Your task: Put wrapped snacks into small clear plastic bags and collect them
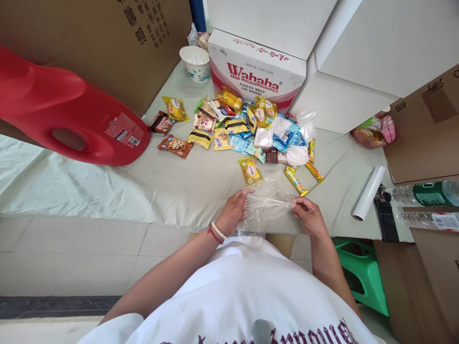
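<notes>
A clear plastic bag [267,203] is stretched between my two hands at the table's front edge. My left hand [234,210], with a white bead bracelet and a red cord at the wrist, pinches one side of it. My right hand [309,215] grips the other side between thumb and fingers. Just beyond the bag lies a yellow-wrapped snack [251,171]. Thin yellow snack sticks [297,181] rest past my right hand. A heap of small wrapped snacks [236,126] spreads farther back, with crumpled clear bags [297,155] on its right side.
Behind the heap stand a Wahaba-style water carton printed "Wahaha" [251,67] and a paper cup [196,64]. A red jug [71,114] is at left. At right are a white roll [369,193], a black phone-like item [386,222] and plastic bottles [426,195]. A green stool [364,272] stands below.
</notes>
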### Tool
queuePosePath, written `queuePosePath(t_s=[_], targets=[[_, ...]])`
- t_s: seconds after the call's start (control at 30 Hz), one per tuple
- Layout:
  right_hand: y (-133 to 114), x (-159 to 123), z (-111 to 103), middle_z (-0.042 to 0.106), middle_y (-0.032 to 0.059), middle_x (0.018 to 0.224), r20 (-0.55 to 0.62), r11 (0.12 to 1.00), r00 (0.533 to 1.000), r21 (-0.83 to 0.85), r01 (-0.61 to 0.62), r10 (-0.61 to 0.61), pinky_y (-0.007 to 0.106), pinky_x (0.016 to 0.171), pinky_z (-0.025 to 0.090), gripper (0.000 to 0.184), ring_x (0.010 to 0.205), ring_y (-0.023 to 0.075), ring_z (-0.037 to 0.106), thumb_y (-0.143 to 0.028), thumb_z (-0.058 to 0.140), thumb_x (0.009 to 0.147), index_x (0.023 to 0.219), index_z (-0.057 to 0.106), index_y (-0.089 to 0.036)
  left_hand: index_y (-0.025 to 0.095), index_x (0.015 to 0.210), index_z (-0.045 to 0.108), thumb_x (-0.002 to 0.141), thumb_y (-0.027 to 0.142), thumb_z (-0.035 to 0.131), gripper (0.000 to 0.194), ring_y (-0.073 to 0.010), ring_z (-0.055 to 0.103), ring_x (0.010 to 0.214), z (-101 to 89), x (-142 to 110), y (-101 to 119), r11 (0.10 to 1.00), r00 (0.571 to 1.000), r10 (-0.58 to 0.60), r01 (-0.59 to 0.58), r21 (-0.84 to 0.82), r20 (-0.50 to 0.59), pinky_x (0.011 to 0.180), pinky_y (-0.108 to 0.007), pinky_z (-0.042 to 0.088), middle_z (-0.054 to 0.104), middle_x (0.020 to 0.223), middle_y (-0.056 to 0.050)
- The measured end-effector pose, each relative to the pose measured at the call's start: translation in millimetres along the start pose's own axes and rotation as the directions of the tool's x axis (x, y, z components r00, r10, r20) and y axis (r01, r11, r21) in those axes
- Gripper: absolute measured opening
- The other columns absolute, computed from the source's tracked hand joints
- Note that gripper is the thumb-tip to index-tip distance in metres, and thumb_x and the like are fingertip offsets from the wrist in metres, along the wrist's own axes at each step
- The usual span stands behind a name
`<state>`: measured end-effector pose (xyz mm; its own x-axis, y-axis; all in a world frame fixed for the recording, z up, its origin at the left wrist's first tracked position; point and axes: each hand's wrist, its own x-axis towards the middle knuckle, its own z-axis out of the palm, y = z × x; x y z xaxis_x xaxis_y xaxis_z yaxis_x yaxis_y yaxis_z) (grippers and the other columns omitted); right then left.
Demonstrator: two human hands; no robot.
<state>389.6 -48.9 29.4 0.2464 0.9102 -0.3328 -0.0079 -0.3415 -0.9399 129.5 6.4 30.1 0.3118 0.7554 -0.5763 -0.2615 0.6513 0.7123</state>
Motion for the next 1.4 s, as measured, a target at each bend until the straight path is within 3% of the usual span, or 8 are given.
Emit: queuePosePath(t_s=[0.2, 0.37, 0.67, 1.03, 1.1, 1.17, 1.27, 1.4], targets=[[-8.6, -7.7, 33.5, 0.074, 0.0087, 0.117, 0.194, 0.883, 0.969, 0.413, -0.223, 0.154, 0.049, 0.085, 0.059, 0.054, 0.105, 0.0288, 0.071, -0.072, 0.076, 0.075, 0.105, 0.064, -0.028, 0.015, 0.118, 0.066, 0.080, 0.076, 0.066, 0.072, -0.0063, 0.023, 0.052, 4.1, -11.5, 3.8, 0.995, 0.996, 0.090, -0.092, 0.043, 0.028, 0.043, -0.019, 0.019, 0.029, 0.066, 0.008], [-14.5, -10.1, 64.9, 0.073, 0.0090, 0.119, 0.263, 0.866, 0.951, 0.424, -0.265, 0.162, 0.042, 0.074, 0.060, 0.074, 0.095, 0.0268, 0.073, -0.072, 0.077, 0.073, 0.131, 0.058, -0.031, 0.015, 0.117, 0.067, 0.085, 0.076, 0.059, 0.069, -0.0078, 0.024, 0.052, 4.9, -16.1, 2.9, 0.979, 0.985, 0.172, -0.173, 0.110, 0.013, 0.044, -0.021, 0.022, 0.027, 0.063, 0.008], [-13.6, 1.2, 48.9, 0.051, -0.0057, 0.061, 0.264, 0.902, 0.933, 0.290, -0.319, 0.245, 0.020, 0.044, 0.032, 0.044, 0.049, 0.0073, 0.037, -0.043, 0.092, 0.061, 0.091, 0.069, -0.020, 0.017, 0.116, 0.065, 0.086, 0.072, 0.061, 0.062, -0.0070, 0.020, 0.050, -22.9, -17.1, 10.1, 0.989, 0.985, 0.150, -0.149, 0.025, -0.080, 0.043, -0.020, 0.017, 0.026, 0.064, 0.008], [-11.2, 14.1, 52.7, 0.070, 0.0005, 0.097, 0.076, 0.897, 0.981, 0.398, -0.192, 0.176, 0.027, 0.059, 0.054, 0.043, 0.074, 0.0144, 0.063, -0.043, 0.090, 0.066, 0.084, 0.056, -0.024, 0.017, 0.112, 0.067, 0.092, 0.065, 0.053, 0.054, -0.0100, 0.029, 0.049, -57.0, -9.4, 21.0, 0.966, 0.965, 0.166, -0.117, 0.232, -0.205, 0.045, -0.023, 0.024, 0.031, 0.063, 0.007], [-8.8, 19.3, 59.4, 0.067, -0.0017, 0.087, -0.003, 0.946, 0.990, 0.295, -0.137, 0.144, 0.022, 0.046, 0.042, 0.044, 0.057, 0.0099, 0.053, -0.049, 0.087, 0.068, 0.083, 0.054, -0.024, 0.017, 0.115, 0.066, 0.093, 0.059, 0.052, 0.049, -0.0147, 0.044, 0.057, -62.0, -8.0, 17.9, 0.872, 0.901, 0.316, -0.154, 0.464, -0.296, 0.054, -0.027, 0.038, 0.044, 0.067, 0.003], [-5.1, 24.2, 66.3, 0.062, -0.0041, 0.076, -0.082, 0.985, 0.993, 0.157, -0.066, 0.079, 0.022, 0.040, 0.031, 0.043, 0.049, 0.0082, 0.042, -0.054, 0.081, 0.072, 0.083, 0.052, -0.024, 0.014, 0.125, 0.063, 0.090, 0.052, 0.059, 0.051, -0.0227, 0.058, 0.080, -64.7, -10.2, 14.1, 0.662, 0.736, 0.581, -0.180, 0.727, -0.347, 0.076, -0.037, 0.050, 0.059, 0.085, -0.006], [0.3, 29.4, 74.9, 0.058, -0.0052, 0.069, -0.088, 1.000, 0.996, -0.009, 0.007, -0.008, 0.025, 0.043, 0.030, 0.040, 0.048, 0.0096, 0.038, -0.057, 0.074, 0.077, 0.083, 0.051, -0.024, 0.014, 0.130, 0.062, 0.089, 0.038, 0.063, 0.048, -0.0346, 0.056, 0.119, -62.0, -16.3, 9.5, 0.240, 0.512, 0.851, -0.178, 0.954, -0.119, 0.108, -0.054, 0.040, 0.064, 0.117, -0.019], [4.0, 32.7, 77.8, 0.055, -0.0051, 0.067, -0.018, 0.992, 0.998, -0.111, 0.051, -0.054, 0.026, 0.048, 0.033, 0.036, 0.052, 0.0117, 0.040, -0.057, 0.070, 0.081, 0.085, 0.054, -0.024, 0.027, 0.123, 0.070, 0.096, 0.018, 0.050, 0.035, -0.0284, 0.056, 0.133, -51.5, -9.5, 8.5, -0.153, 0.663, 0.593, -0.465, 0.872, 0.457, 0.119, -0.053, 0.031, 0.071, 0.123, -0.012]])
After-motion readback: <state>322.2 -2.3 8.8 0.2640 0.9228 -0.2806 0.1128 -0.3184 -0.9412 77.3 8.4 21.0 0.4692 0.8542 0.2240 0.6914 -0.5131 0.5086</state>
